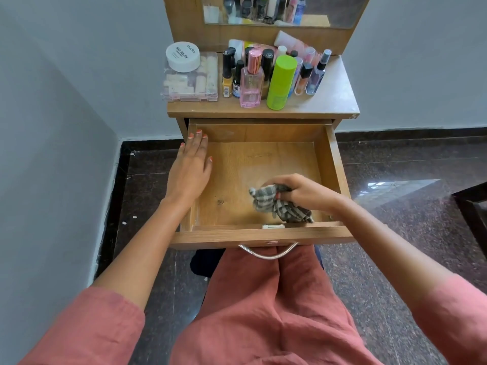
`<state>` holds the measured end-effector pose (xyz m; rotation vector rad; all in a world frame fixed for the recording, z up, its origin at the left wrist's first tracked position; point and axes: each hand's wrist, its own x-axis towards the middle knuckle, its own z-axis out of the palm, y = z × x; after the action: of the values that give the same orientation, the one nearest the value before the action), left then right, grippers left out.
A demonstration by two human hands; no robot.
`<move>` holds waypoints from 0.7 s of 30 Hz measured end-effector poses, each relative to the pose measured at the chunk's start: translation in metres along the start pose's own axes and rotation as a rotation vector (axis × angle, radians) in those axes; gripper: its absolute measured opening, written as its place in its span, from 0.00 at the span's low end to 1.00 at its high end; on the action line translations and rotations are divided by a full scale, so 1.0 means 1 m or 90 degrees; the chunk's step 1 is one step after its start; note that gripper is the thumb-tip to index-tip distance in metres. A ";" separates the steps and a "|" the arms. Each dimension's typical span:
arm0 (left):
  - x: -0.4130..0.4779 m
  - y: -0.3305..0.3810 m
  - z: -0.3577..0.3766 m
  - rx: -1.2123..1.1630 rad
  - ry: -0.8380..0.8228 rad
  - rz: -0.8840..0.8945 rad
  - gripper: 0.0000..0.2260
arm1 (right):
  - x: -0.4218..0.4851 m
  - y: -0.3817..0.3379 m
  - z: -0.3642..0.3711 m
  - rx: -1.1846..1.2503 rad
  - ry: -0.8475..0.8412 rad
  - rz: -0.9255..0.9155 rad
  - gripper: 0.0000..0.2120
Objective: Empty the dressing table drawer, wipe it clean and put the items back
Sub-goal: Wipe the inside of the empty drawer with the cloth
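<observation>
Open drawer (263,159), checked cloth (274,204) down on its wooden floor.
Over the drawer's left wall, left hand (191,164) laid flat, fingers straight, tips near the far corner. Toward the drawer's near right corner, right hand (303,192) curled round the bunched cloth. Behind the drawer, on the dressing table top (340,83): clear compartment box (189,83) under a white nail polish jar (183,56), then pink perfume bottle (251,83), lime-green can (280,83), small spray bottles (316,75).
</observation>
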<state>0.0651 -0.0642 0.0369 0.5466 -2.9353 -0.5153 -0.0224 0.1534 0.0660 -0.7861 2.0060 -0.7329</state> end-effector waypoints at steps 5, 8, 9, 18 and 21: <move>-0.011 0.046 0.003 -0.205 -0.025 -0.065 0.13 | -0.006 0.002 0.000 0.263 0.172 0.009 0.16; -0.014 0.067 0.007 -0.402 -0.053 -0.200 0.15 | -0.005 -0.001 0.005 0.355 0.249 0.010 0.17; -0.015 0.072 0.009 -0.477 -0.085 -0.250 0.16 | -0.004 -0.002 0.006 0.374 0.275 0.009 0.18; -0.018 0.108 0.013 -0.829 -0.154 -0.261 0.08 | 0.000 -0.026 0.040 0.198 0.430 -0.141 0.25; -0.018 0.107 0.010 -0.850 -0.111 -0.323 0.10 | -0.004 -0.026 0.039 0.263 0.397 -0.136 0.29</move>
<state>0.0450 0.0392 0.0636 0.9599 -1.8019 -2.2928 0.0198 0.1321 0.0685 -0.5653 2.1966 -1.6147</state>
